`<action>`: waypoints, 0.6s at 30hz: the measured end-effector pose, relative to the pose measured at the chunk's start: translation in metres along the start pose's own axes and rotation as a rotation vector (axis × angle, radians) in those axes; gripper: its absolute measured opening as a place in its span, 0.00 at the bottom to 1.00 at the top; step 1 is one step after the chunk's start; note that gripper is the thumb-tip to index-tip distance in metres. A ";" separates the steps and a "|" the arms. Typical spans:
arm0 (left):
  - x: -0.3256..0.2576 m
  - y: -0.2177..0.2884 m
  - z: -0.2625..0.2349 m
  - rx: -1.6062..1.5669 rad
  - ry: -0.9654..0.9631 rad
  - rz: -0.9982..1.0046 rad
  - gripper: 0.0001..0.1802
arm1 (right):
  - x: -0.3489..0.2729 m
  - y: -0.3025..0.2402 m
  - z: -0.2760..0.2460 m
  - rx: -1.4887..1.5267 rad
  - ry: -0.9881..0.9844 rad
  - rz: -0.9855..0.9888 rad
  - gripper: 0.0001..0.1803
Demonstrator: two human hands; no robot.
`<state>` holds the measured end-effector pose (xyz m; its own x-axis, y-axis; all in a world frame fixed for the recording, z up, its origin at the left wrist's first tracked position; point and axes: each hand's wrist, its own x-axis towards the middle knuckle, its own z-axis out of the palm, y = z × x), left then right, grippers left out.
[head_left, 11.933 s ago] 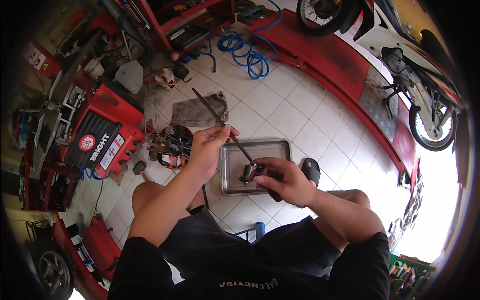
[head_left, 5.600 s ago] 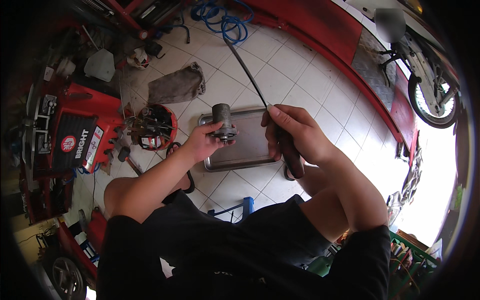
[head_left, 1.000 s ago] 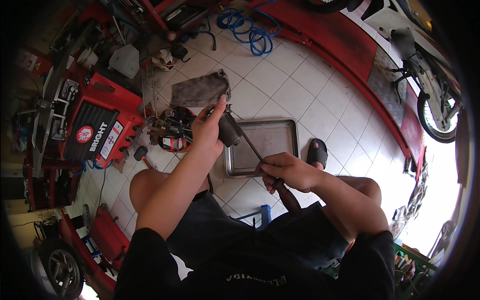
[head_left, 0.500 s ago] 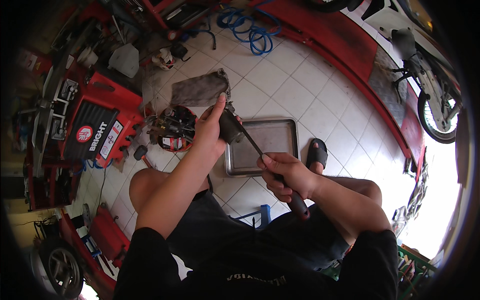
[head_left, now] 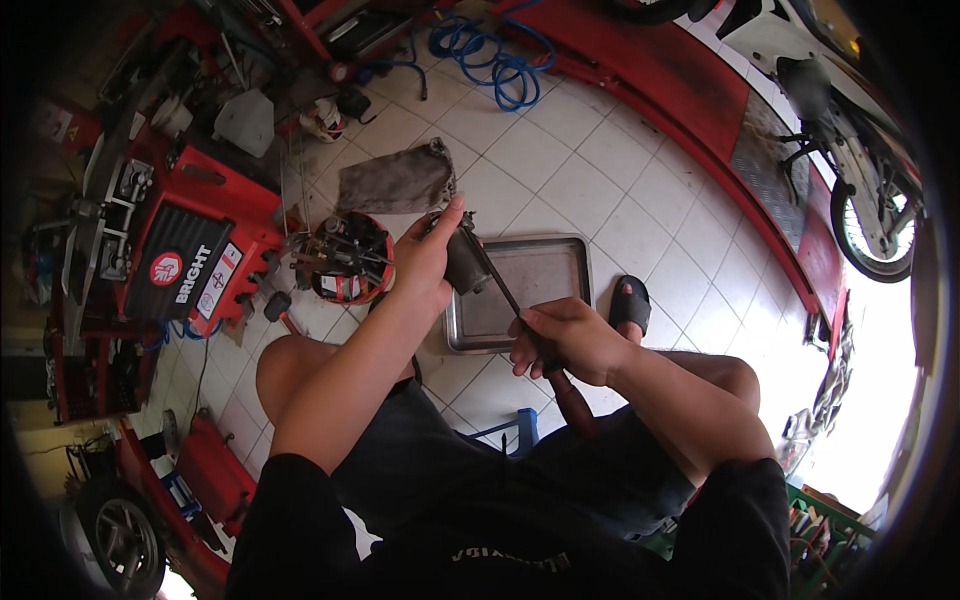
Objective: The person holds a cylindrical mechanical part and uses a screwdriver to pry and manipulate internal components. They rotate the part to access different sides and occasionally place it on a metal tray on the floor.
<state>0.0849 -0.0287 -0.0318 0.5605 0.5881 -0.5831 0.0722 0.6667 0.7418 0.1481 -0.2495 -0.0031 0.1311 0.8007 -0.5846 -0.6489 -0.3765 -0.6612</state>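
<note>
My left hand is closed around a dark grey cylindrical motor, its thumb pointing up along the side. Small metal fittings show at the motor's far end, and part of its body is hidden by the palm. In my right hand is a long-shafted screwdriver with a dark red and black handle, pinched near where shaft meets handle. Its shaft slants up to the left along the motor's right side; whether the tip touches a screw cannot be made out. Behind the motor lies a shallow metal tray on the floor.
A grey rag and a round container of tools lie to the left of the tray. A hammer is near my left knee. A red machine stands at left, a red lift platform at far right, and a blue hose beyond.
The right-hand fingers have loosened and shifted around the screwdriver, and its handle has swung slightly left. My left hand still holds the motor in nearly the same place.
</note>
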 end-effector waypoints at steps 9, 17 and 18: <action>-0.021 -0.007 0.007 0.053 -0.087 -0.114 0.21 | -0.004 0.007 0.009 -0.003 -0.018 0.133 0.24; -0.023 -0.025 0.006 0.149 -0.167 -0.215 0.23 | -0.012 0.010 0.018 0.044 -0.117 0.123 0.21; -0.025 -0.024 0.006 0.151 -0.172 -0.247 0.22 | -0.013 0.013 0.018 0.025 -0.121 0.114 0.22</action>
<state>0.0738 -0.0619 -0.0333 0.6405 0.3231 -0.6967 0.3374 0.6966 0.6332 0.1241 -0.2563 0.0043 -0.0350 0.8043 -0.5932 -0.6729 -0.4579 -0.5810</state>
